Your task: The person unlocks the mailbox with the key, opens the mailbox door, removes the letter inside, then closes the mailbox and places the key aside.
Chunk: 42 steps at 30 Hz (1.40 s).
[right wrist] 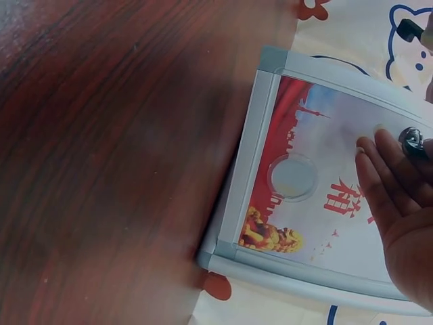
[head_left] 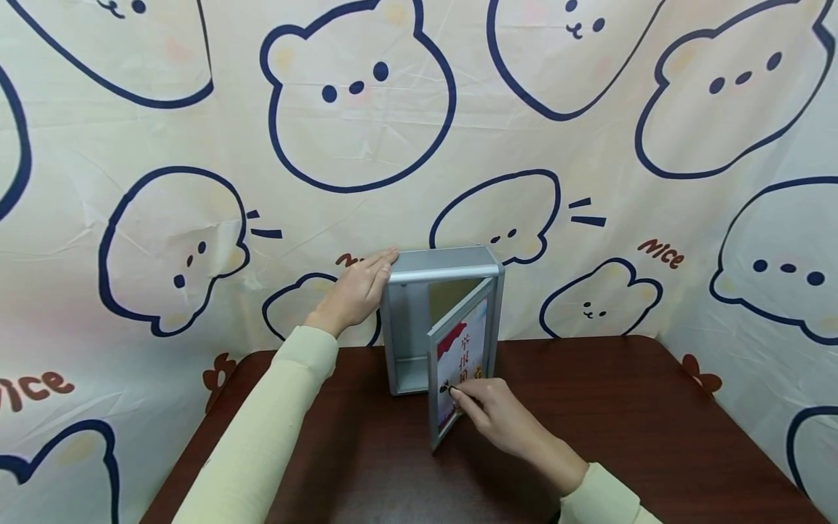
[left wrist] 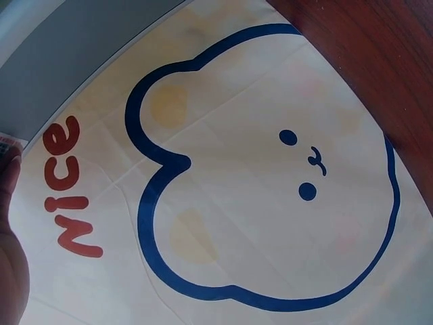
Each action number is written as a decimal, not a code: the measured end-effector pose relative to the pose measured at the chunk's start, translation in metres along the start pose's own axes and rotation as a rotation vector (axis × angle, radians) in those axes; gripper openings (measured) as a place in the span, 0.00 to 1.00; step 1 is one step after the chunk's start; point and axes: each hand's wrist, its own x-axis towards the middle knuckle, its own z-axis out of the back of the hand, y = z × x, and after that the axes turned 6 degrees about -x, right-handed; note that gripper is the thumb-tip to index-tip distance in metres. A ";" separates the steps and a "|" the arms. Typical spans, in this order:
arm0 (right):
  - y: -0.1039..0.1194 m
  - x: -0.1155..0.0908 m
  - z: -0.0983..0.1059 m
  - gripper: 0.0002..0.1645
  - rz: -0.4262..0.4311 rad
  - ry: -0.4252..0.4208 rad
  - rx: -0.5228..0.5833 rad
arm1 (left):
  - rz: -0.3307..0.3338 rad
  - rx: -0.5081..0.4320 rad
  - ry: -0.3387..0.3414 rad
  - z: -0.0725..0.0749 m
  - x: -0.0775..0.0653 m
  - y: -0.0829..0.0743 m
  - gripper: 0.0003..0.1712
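Directly between both hands point(head_left: 353, 292) point(head_left: 503, 418), the grey box point(head_left: 452, 336)

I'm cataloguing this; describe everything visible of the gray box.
The gray box, metallic-looking, stands upright on the brown table. Its door, hinged at the right, is swung open, bearing a printed panel with red lettering. The left hand rests on its top-left corner; the right hand pinches a small dark piece on the door.

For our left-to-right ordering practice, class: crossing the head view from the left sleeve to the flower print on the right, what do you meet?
Left sleeve → left hand → grey box → right hand → right sleeve → flower print.
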 end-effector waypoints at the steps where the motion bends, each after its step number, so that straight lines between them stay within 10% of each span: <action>1: 0.000 -0.001 0.000 0.12 0.002 -0.005 0.005 | -0.001 0.000 0.000 0.000 0.000 0.000 0.31; 42: -0.018 -0.027 0.011 0.17 0.095 -0.128 0.127 | -0.014 0.000 -0.017 -0.001 -0.001 0.000 0.32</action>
